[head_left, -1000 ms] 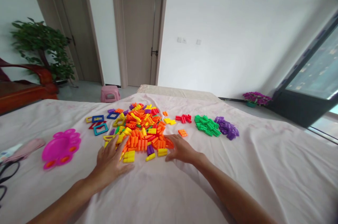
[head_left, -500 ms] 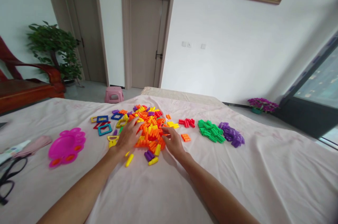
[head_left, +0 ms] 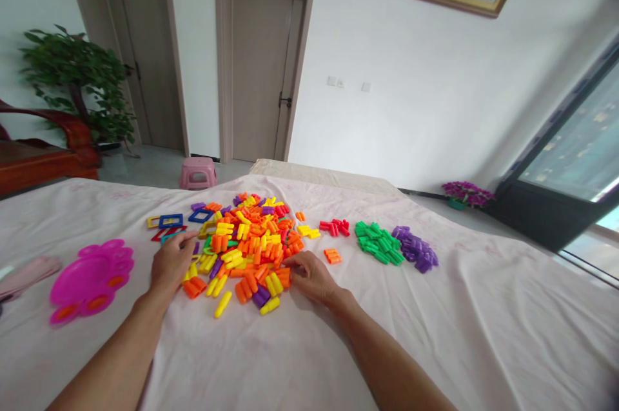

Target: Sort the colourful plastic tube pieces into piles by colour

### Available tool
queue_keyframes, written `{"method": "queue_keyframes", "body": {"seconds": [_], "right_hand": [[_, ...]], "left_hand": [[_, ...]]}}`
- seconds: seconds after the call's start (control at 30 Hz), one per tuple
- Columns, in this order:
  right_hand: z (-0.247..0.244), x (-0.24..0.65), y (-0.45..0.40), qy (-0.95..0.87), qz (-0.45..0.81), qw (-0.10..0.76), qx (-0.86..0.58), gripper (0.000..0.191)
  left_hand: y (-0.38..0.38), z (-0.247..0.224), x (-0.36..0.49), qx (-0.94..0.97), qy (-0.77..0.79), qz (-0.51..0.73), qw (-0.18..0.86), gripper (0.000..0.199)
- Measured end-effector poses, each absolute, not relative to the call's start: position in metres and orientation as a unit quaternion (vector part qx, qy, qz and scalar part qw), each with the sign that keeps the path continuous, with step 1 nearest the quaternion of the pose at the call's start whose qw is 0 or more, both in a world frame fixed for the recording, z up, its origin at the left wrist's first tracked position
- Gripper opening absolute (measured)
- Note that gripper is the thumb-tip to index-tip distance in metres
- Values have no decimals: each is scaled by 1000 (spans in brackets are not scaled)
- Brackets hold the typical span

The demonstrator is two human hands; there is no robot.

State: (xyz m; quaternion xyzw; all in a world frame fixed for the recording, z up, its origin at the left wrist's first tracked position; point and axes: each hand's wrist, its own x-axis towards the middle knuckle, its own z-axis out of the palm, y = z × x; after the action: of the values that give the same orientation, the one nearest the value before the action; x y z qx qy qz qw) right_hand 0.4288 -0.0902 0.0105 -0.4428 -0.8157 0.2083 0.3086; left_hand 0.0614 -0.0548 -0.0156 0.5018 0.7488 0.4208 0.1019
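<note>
A mixed pile of plastic building blocks (head_left: 251, 240), mostly orange and yellow with some purple, red and green, lies on the cloth before me. At its left edge is my left hand (head_left: 170, 262), fingers stretched toward the blocks and the square frame pieces, with nothing visibly held. My right hand (head_left: 313, 277) rests at the pile's lower right, its bent fingers apart and touching orange blocks (head_left: 284, 277). Blue frame pieces (head_left: 171, 220) lie beyond my left hand, among red, yellow and teal ones. A loose yellow block (head_left: 223, 304) lies at the near side.
To the right lie red blocks (head_left: 334, 228), a green heap (head_left: 378, 243), a purple heap (head_left: 414, 248) and orange blocks (head_left: 332, 256). A pink foot-shaped tray (head_left: 80, 279) sits at left on the cloth (head_left: 271, 366). Beyond the table stands a pink stool (head_left: 198, 173).
My left hand has moved left off the pile's middle to its edge, uncovering blocks. My right hand has come slightly nearer, and blocks now spread farther toward me. The view has shifted a little.
</note>
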Motion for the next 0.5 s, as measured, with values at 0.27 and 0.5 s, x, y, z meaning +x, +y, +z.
{"method": "queue_keyframes", "body": {"seconds": [0.27,0.5], "right_hand": [[10,426,-98,-842,205,321,-383,32],[3,453,-74,-722,19,369,-584,43]], "left_hand": [[-48,-15,71,550,758,338,92,42],[-46,-16,69,557,756,334,80,41]]}}
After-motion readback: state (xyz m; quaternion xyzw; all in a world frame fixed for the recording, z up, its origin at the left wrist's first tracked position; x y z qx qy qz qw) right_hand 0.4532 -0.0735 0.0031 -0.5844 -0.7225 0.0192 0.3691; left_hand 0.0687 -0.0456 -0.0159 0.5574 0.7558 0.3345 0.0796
